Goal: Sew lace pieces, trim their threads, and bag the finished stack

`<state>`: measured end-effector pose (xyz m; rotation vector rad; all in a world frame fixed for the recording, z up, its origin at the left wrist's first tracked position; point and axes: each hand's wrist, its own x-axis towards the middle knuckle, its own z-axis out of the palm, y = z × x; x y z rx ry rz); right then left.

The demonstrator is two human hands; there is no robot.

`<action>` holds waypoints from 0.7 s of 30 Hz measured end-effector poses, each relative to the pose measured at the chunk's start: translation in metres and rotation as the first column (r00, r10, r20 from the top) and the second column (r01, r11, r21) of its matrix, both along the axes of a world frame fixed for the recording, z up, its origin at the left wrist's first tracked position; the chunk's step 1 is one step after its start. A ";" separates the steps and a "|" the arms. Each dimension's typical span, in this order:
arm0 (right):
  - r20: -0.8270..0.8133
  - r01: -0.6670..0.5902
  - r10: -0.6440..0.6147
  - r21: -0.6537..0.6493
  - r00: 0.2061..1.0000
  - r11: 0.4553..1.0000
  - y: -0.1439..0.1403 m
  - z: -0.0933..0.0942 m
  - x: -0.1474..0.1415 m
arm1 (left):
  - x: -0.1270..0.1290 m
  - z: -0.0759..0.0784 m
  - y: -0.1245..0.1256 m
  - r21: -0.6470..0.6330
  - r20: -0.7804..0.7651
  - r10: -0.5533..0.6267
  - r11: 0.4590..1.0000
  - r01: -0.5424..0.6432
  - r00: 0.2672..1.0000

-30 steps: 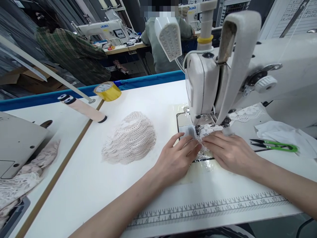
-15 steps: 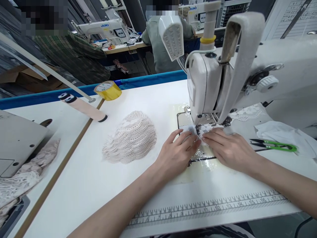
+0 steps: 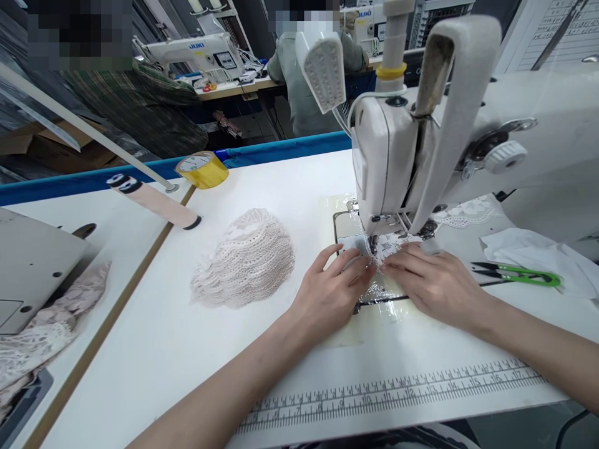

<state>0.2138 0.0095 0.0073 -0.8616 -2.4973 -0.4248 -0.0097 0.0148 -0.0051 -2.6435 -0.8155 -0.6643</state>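
White table (image 3: 154, 355) fills most of the view; clock centred mid-view, 12 at top
Machine (image 3: 386, 143) runs from 1 round to 3, its lower end right over the plate (image 3: 349, 226)
Two people further back: plaid shirt (image 3: 140, 115) at 10, grey-green top (image 3: 302, 93) at 12
Ruler (image 3: 374, 397) along the near edge, 5 to 6
Pile (image 3: 246, 262) of lacy pieces at 8, well apart from both hands
Left hand (image 3: 327, 290) at 5: palm down, fingers a bit spread and curved, tips down on the plate beside the lace (image 3: 392, 245); can't tell if thumb and fingers pinch any of it
Right hand (image 3: 437, 284) at 4: fingers together, nearly straight, tips on the lace's near edge; thumb hidden, so can't tell if it grips or just presses
White cloth (image 3: 538, 249) at 3, just beside the snips
Pink roll (image 3: 159, 204) at 9
Yellow tape (image 3: 208, 173) at 10
Green snips (image 3: 533, 276) between 3 and 4
Lace sits at 3, under the machine, between the hands; stitch point too small to read
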 end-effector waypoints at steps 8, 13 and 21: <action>0.007 0.006 -0.006 -0.002 1.000 1.000 0.003 -0.002 0.001 | 0.000 0.001 0.003 -0.022 -0.019 0.045 0.999 -0.046 0.999; -0.030 0.042 -0.045 -0.101 0.999 0.994 0.007 -0.003 0.002 | 0.001 0.001 0.005 -0.019 -0.029 0.071 0.997 -0.072 0.997; -0.019 -0.010 0.008 -0.086 1.000 0.996 0.007 -0.003 0.004 | 0.002 0.001 0.005 0.009 -0.016 0.081 0.997 -0.081 0.997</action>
